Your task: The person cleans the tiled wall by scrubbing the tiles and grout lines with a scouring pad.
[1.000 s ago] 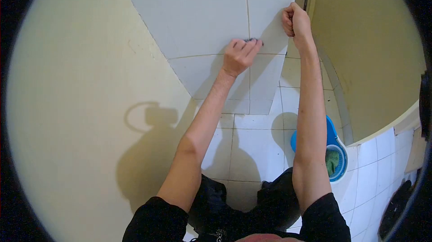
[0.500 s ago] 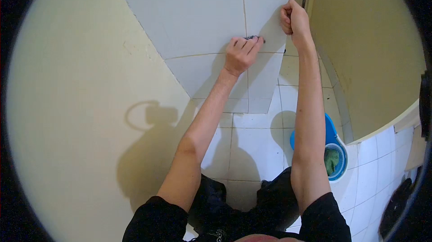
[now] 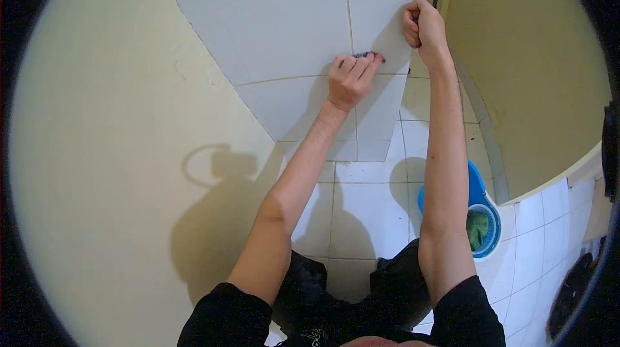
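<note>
My left hand [image 3: 351, 82] is closed on a dark grey scrubbing pad [image 3: 368, 56] and presses it against the white tiled surface [image 3: 278, 30], close to a grout line crossing. Most of the pad is hidden under my fingers, so its exact kind is unclear. Up at the right edge of the tiles, my right hand [image 3: 425, 26] is curled into a fist. Whatever lies inside those fingers, if anything, is hidden from view.
Behind my right forearm stands a blue bucket [image 3: 476, 182] with a basket holding a green cloth [image 3: 477, 229]. A cream wall [image 3: 116, 121] runs along the left, and a curved cream partition [image 3: 523, 89] along the right. White floor tiles [image 3: 371, 208] lie below.
My left hand has slid slightly to the right along the tiles with the pad. My right fist stays at the tile edge.
</note>
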The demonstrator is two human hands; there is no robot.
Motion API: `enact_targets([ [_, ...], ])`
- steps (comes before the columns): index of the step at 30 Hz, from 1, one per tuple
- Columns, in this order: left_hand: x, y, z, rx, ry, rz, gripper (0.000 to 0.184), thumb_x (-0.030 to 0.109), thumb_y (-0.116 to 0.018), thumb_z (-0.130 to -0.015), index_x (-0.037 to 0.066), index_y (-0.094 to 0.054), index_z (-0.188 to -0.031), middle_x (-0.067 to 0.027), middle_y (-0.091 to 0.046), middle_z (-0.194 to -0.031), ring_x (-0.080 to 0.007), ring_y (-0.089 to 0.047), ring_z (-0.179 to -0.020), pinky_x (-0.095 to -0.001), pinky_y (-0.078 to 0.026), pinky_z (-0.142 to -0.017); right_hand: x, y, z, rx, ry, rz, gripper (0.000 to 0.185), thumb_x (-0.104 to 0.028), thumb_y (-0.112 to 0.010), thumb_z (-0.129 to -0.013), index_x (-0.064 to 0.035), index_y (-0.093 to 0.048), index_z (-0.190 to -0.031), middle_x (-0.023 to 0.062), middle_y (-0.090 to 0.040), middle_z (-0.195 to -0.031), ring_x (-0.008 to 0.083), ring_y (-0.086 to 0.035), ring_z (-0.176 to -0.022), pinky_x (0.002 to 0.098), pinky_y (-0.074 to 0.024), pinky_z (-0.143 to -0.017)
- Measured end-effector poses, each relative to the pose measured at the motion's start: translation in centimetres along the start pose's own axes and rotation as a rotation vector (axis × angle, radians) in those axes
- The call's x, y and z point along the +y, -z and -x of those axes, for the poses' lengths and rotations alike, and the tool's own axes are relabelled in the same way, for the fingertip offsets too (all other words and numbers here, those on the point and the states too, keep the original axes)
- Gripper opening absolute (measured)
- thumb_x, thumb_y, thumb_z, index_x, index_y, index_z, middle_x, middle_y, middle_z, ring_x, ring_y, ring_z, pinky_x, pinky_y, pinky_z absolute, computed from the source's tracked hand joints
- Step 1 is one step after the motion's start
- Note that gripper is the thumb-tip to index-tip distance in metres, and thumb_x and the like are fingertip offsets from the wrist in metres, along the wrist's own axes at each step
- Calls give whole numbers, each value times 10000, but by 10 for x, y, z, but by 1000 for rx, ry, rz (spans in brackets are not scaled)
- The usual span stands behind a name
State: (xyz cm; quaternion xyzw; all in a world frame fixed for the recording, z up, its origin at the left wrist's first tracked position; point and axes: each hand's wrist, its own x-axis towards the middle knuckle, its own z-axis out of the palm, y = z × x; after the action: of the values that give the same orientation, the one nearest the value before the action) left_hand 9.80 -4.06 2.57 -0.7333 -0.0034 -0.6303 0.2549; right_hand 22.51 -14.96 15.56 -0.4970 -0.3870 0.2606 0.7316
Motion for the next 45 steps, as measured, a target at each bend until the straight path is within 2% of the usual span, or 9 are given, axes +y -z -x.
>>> enact_targets([
  [8,7,4,7,-73,-101,53,99,109,-726,-813,132,-636,-777,39,-498,-703,-125,-492,-637,-302,-426,-619,2,3,-4,-34,-14,30,459,-268,-368,-937,-153,-312,-497,-44,-214,-450,106,-154,-381,309,-110,-408],
  [14,-5,0,-9,73,33,8,112,79,-735,-779,156,-687,-845,40,-558,-750,-153,-489,-644,-337,-405,-599,-2,-4,-1,38,-2,16,451,-267,-371,-927,-150,-318,-495,-44,-221,-444,106,-148,-379,311,-109,-408],
  [20,10,-2,31,-69,-96,121,133,87,-741,-801,153,-632,-761,31,-523,-708,-159,-490,-631,-326,-395,-588,4,1,-7,17,-16,58,444,-259,-389,-920,-152,-324,-494,-43,-229,-438,103,-151,-377,309,-115,-404],
  [23,-1,10,5,-113,-98,4,85,123,-751,-780,133,-676,-820,39,-513,-730,-131,-491,-650,-297,-424,-609,2,0,-2,29,-2,60,442,-254,-397,-918,-152,-325,-493,-43,-232,-440,102,-153,-377,306,-115,-404],
  [29,-8,-1,2,105,-8,-45,112,120,-756,-803,157,-653,-776,30,-497,-689,-157,-485,-626,-324,-387,-577,1,-7,4,44,30,23,440,-253,-400,-917,-152,-328,-494,-43,-235,-445,100,-167,-382,302,-113,-405],
  [35,4,0,23,-77,-118,94,108,105,-760,-786,157,-666,-793,36,-519,-696,-157,-489,-629,-327,-392,-578,4,-2,-2,47,-3,77,437,-250,-396,-920,-149,-330,-500,-42,-238,-446,100,-161,-381,304,-115,-403],
  [38,-9,5,-4,-52,-32,7,120,105,-753,-789,132,-717,-901,39,-521,-718,-133,-492,-655,-308,-417,-624,3,-1,-1,33,-3,58,440,-253,-391,-924,-147,-330,-501,-41,-240,-444,103,-157,-374,305,-113,-400],
  [41,-14,3,-22,112,14,-28,97,121,-754,-797,156,-664,-795,37,-529,-702,-161,-498,-619,-326,-394,-577,1,-4,0,50,-4,37,445,-258,-385,-929,-146,-332,-501,-41,-240,-441,105,-155,-369,304,-111,-396],
  [45,1,-3,20,22,-12,36,85,114,-748,-813,159,-680,-837,39,-531,-706,-163,-501,-626,-327,-396,-578,2,-3,-2,25,-7,42,445,-258,-382,-932,-144,-333,-504,-38,-241,-441,106,-157,-367,307,-112,-392],
])
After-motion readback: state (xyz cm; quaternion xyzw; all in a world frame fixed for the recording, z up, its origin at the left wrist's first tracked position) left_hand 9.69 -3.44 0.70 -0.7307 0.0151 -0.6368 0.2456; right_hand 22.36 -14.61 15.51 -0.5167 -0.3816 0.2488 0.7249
